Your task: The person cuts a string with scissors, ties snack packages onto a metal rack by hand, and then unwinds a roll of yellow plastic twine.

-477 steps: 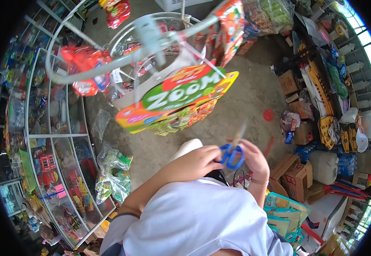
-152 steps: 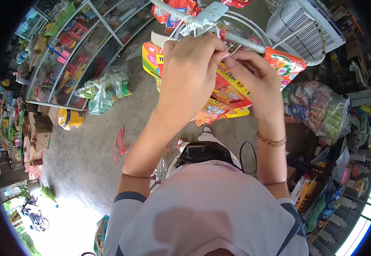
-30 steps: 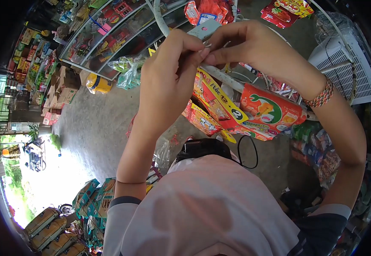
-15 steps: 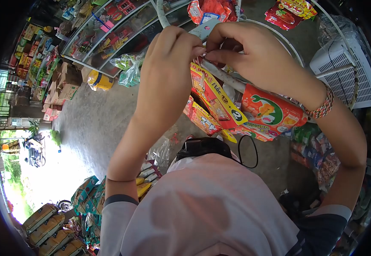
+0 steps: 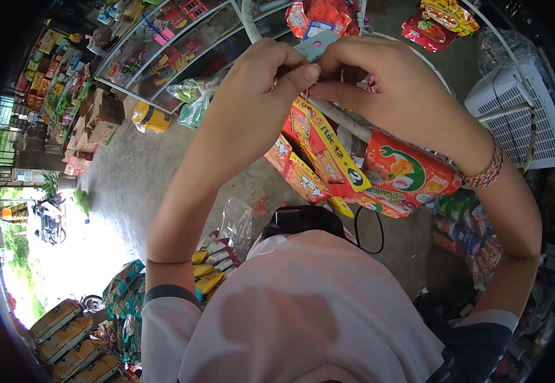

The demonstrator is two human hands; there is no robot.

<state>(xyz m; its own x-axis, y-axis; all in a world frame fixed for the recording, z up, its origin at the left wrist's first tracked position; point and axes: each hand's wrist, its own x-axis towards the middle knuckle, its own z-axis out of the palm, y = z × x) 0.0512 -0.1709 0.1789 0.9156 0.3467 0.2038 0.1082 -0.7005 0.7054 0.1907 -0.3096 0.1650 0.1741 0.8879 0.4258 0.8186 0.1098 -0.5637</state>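
My left hand (image 5: 265, 96) and my right hand (image 5: 392, 83) meet at a white metal rail (image 5: 344, 121), both with fingers pinched. A pale blue-grey card with a hole (image 5: 316, 46) sticks up between them. What the fingertips hold is mostly hidden; a thin string-like piece shows just below my left thumb. Directly under the hands hang red-and-yellow snack packs (image 5: 319, 150) with a yellow printed strip. To their right, below my right wrist, hangs an orange packet with a green design (image 5: 408, 169).
Red packets (image 5: 440, 25) hang at the upper right, near a white slatted appliance (image 5: 520, 105). A glass display case (image 5: 182, 51) stands upper left, with a yellow container (image 5: 151, 119) beside it. Boxed goods (image 5: 67, 338) are stacked lower left. Bagged goods (image 5: 475, 236) lie right.
My left thumb has stretched toward the right hand's fingertips, and the left forearm has swung slightly left. The right hand stays pinched at the same spot. The view has shifted slightly.
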